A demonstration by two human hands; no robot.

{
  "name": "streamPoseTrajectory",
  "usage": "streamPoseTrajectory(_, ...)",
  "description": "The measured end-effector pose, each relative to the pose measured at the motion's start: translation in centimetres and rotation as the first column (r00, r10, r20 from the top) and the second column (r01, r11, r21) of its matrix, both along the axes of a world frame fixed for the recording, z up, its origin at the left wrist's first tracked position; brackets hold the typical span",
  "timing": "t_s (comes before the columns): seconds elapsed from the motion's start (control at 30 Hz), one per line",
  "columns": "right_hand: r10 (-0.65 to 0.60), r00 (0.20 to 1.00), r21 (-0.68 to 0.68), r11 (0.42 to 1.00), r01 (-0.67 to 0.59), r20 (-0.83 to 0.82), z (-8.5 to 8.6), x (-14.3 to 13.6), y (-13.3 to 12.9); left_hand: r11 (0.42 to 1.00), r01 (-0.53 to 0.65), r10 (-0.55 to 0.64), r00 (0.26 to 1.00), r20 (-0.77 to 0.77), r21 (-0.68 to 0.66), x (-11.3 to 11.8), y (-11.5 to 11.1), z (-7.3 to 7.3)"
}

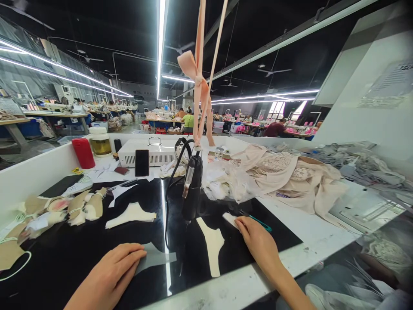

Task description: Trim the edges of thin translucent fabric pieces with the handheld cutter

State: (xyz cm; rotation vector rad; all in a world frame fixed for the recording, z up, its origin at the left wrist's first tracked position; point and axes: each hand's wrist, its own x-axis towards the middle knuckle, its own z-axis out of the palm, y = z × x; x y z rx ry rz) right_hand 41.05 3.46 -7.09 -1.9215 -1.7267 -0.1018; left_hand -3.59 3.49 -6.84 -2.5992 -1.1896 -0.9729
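My left hand (112, 269) lies with its fingers stretched out together over the left end of a thin grey translucent cut piece (155, 257) on the black mat (80, 254). At the mat's right side, my right hand (260, 241) pinches the end of a small white cut piece (229, 218); its fingertips are partly hidden. Beside that hand lies a teal-handled tool (263, 224). A cream shaped fabric piece (211, 245) is between my hands, and a cream stack of similar shape (131, 214) lies farther back on the left.
A black corded device (192, 185) hangs from peach straps (201, 94) over the mat's middle. Tied bundles of cut pieces (77, 209) lie left. Behind are a phone (142, 162), a white box (129, 153), a red container (83, 153), and beige fabric (277, 172) at right.
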Motion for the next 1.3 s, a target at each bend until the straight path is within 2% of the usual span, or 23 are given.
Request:
streamPoseTrajectory(0.2,-0.048,0.960,-0.056,0.998,0.034,-0.276,0.3,0.7,-0.1,1.000,-0.001,0.001,1.000,0.002,-0.022,-0.1,0.0,-0.1)
streamPoseTrajectory(0.33,-0.096,0.859,-0.049,0.995,0.083,-0.503,0.7,2.1,-0.3,1.000,0.002,-0.002,1.000,0.014,-0.012,-0.1,0.0,0.1)
streamPoseTrajectory(0.4,-0.122,0.766,-0.055,0.992,0.113,-0.631,0.9,2.7,-0.5,1.000,0.007,-0.007,1.000,0.018,0.003,0.0,0.1,0.2)
streamPoseTrajectory(0.53,-0.123,0.518,-0.049,0.987,0.153,-0.847,1.2,3.4,-0.9,1.000,0.013,-0.013,1.000,0.011,0.004,0.0,0.2,0.2)
streamPoseTrajectory(0.67,-0.108,0.290,-0.031,0.966,0.257,-0.951,1.4,3.6,-1.3,1.000,0.019,-0.019,1.000,0.014,0.001,-0.1,0.2,0.3)
streamPoseTrajectory(0.77,-0.075,0.186,-0.006,0.937,0.350,-0.980,1.6,3.8,-1.6,1.000,0.024,-0.024,1.000,0.016,0.012,-0.1,0.2,0.3)
streamPoseTrajectory(0.87,-0.029,0.142,0.035,0.905,0.425,-0.989,1.9,3.8,-1.9,1.000,0.020,-0.020,1.000,0.003,0.014,-0.1,0.3,0.3)
streamPoseTrajectory(1.07,0.052,0.116,0.104,0.858,0.504,-0.992,2.6,3.1,-2.1,0.999,0.018,-0.018,1.000,-0.008,0.033,-0.4,0.4,0.0)
streamPoseTrajectory(1.2,0.050,0.124,0.107,0.854,0.510,-0.991,3.2,2.7,-2.3,1.000,0.013,-0.013,1.000,0.000,0.022,-0.4,0.5,0.0)
streamPoseTrajectory(1.3,0.072,0.170,0.143,0.878,0.456,-0.983,4.0,1.7,-3.0,1.000,0.024,-0.024,1.000,0.019,-0.006,-0.3,0.5,0.5)
